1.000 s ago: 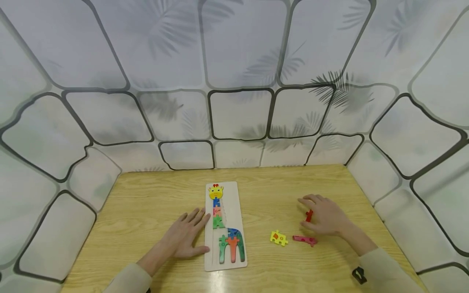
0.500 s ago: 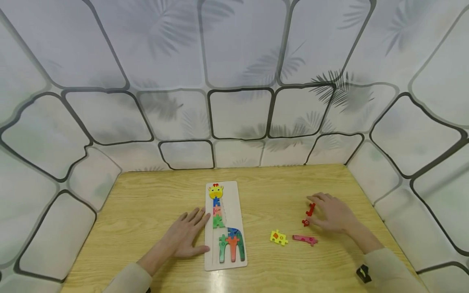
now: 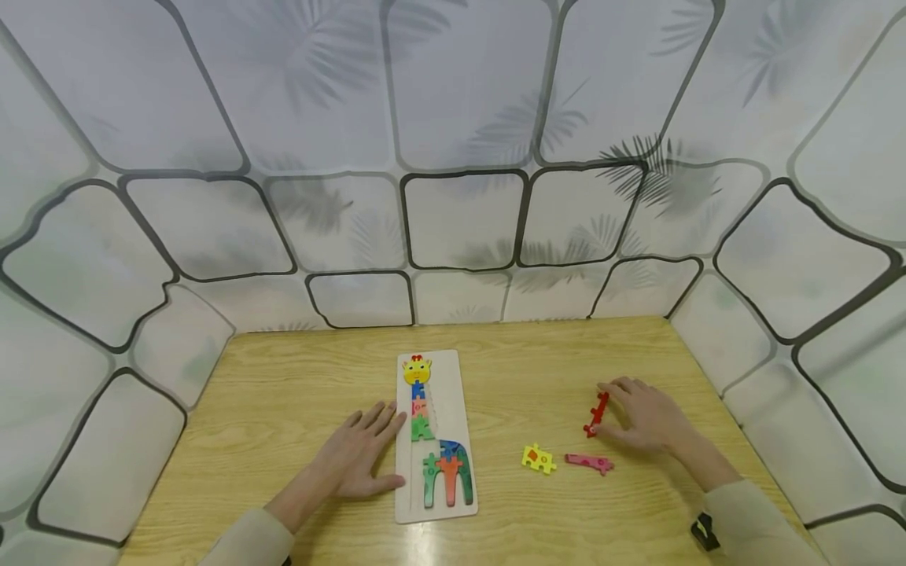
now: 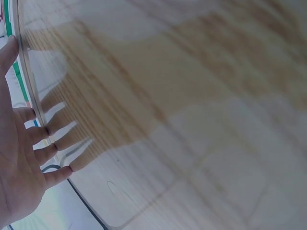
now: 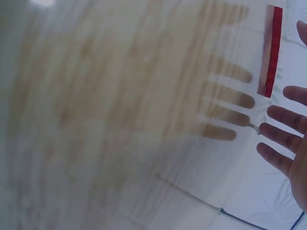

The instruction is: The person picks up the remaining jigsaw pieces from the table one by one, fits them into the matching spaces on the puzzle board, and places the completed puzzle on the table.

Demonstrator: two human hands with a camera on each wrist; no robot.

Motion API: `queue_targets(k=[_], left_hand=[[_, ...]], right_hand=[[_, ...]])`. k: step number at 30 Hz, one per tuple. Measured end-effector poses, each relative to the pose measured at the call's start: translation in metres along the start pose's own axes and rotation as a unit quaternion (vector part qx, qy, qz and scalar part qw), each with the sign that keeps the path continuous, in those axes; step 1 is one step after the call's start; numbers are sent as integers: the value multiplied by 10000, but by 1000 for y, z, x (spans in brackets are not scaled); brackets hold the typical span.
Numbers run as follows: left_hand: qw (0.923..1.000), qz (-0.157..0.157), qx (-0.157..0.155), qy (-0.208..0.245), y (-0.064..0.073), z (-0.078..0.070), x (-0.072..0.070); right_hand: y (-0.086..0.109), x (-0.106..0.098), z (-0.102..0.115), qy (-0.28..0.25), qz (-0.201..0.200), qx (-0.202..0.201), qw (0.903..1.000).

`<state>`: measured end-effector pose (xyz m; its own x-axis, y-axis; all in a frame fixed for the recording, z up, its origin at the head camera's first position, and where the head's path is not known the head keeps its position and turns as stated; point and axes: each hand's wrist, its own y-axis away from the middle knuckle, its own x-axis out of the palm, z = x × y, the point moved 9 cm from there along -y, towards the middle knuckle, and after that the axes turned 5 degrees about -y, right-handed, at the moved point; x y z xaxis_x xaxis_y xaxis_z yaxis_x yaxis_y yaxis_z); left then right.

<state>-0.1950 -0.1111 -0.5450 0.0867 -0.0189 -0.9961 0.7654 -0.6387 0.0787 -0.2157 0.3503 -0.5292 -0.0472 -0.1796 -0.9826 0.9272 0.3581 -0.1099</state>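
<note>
Toward the right edge of the table (image 3: 524, 362): red puzzle piece (image 3: 598, 413), long axis running roughly toward the far edge, just left of the nearer right hand (image 3: 647, 414), its fingers loosely extended, contact unclear. Nearer the front edge: yellow piece (image 3: 541, 460), pink piece (image 3: 586, 462). Further left: giraffe puzzle board (image 3: 445, 385), left hand (image 3: 359, 454) straight-fingered at its left edge.

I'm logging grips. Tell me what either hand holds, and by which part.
Nothing is held: the right hand hovers by the red piece, which lies on the table, and the left hand only rests at the edge of the board.
</note>
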Motion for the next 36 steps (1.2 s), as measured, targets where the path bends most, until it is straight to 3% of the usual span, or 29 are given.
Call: queue_targets(k=[23, 36], left_hand=[[10000, 22, -33, 28, -1, 1, 3], [10000, 0, -5, 62, -1, 1, 4]], right_hand=[[1, 4, 7, 37, 74, 160, 9998], [0, 10, 9, 309, 107, 126, 9994]])
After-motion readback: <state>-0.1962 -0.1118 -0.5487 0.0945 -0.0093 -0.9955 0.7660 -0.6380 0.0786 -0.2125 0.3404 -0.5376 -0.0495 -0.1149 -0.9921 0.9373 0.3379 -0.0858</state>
